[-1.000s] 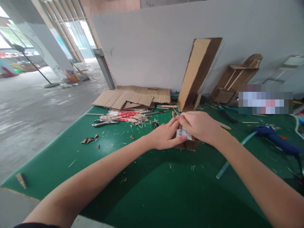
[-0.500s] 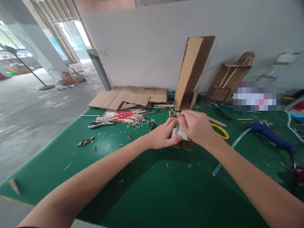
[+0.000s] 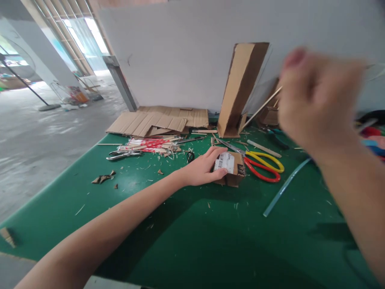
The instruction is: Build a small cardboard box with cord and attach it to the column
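A small brown cardboard box (image 3: 240,158) with a white barcode label sits on the green table. My left hand (image 3: 207,166) grips its left side, thumb at the front and fingers over the top. Raised high at the right, my right hand (image 3: 319,96) is closed in a fist and blurred by motion. From the fist a thin wooden stick (image 3: 261,108) slants down to the left, its tip apart from the box. Scissors (image 3: 261,164) with one yellow and one red handle lie just right of the box.
Flat cardboard sheets (image 3: 135,122) and a tall folded cardboard piece (image 3: 240,88) are at the back. Wrapped sticks (image 3: 150,143), pliers (image 3: 124,155) and scraps (image 3: 103,178) lie left. A clear glue stick (image 3: 285,188) lies at the right.
My right hand has lifted off the box and swung up to the right with the stick, uncovering the box top and scissors. My left hand stays on the box.
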Available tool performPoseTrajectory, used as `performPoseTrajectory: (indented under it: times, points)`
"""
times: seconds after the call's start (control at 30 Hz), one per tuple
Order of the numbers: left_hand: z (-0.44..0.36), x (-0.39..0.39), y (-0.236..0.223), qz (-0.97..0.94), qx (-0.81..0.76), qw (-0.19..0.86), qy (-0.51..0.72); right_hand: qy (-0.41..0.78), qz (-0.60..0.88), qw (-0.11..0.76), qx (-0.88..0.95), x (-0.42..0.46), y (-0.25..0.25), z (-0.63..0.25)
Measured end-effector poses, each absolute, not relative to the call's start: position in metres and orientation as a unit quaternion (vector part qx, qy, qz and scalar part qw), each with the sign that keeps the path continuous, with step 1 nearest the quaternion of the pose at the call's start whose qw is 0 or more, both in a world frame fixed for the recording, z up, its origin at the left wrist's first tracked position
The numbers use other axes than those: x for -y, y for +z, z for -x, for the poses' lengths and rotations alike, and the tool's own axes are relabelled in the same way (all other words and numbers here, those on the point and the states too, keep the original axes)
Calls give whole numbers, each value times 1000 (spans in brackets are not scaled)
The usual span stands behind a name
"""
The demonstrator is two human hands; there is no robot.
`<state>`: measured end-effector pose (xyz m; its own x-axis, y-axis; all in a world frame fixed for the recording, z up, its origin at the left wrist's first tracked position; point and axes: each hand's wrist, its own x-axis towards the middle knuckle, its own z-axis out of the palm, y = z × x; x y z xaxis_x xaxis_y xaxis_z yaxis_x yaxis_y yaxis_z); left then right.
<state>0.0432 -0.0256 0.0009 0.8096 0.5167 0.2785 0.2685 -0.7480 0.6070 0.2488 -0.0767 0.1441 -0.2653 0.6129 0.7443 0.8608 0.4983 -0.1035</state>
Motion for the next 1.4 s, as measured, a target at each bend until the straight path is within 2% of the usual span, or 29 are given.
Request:
performPoseTrajectory:
  times: [0.07, 0.27, 0.47, 1.1, 1.27, 1.4]
  points:
    - [-43, 25, -1, -908, -206, 285, 228, -238, 425, 405, 773, 76, 126, -234]
    - [-45, 24, -2, -911, -186, 278, 242, -164, 412, 387, 808, 61, 78, -218]
    - [-45, 23, -2, -910, -191, 275, 242, -119, 443, 365, 810, 59, 74, -217]
    - [-46, 24, -3, -909, -186, 279, 248, -130, 455, 358, 805, 53, 62, -209]
    - [-46, 25, -4, -910, -190, 273, 249, -105, 447, 379, 803, 51, 55, -208]
    - [-45, 25, 0, -913, -190, 273, 236, -58, 459, 348, 815, 50, 46, -209]
